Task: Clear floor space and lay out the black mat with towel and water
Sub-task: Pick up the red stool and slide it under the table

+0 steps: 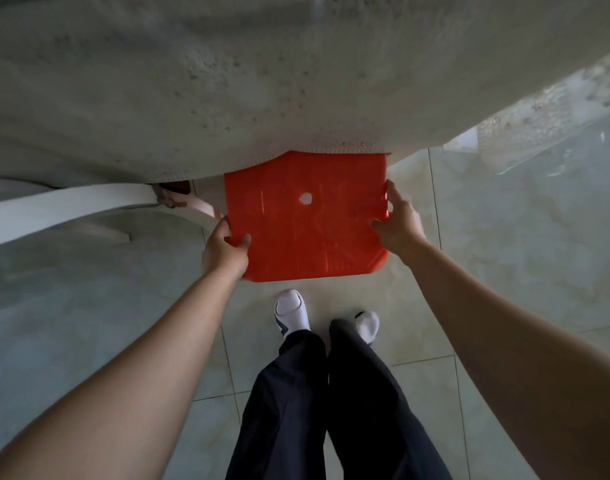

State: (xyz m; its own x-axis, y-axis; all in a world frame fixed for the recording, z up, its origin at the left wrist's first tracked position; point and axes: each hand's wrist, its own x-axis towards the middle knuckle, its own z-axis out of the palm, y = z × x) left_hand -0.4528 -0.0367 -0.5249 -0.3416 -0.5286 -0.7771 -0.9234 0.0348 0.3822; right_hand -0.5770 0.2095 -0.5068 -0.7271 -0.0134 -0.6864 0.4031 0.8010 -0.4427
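An orange-red plastic stool [307, 220] with a small round hole in its seat stands on the tiled floor, its far edge tucked under a grey-white cloth [227, 81]. My left hand [225, 249] grips the seat's near-left edge, thumb on top. Over on the right edge, my right hand [398, 220] holds the seat with its fingers curled round the rim. No black mat, towel or water is in view.
The cloth-covered table fills the whole upper half. A white bar or chair part [64, 209] juts in from the left, close to the stool. My feet in white socks [291, 311] stand just behind the stool. Glossy pale tiles [521, 237] spread to the right.
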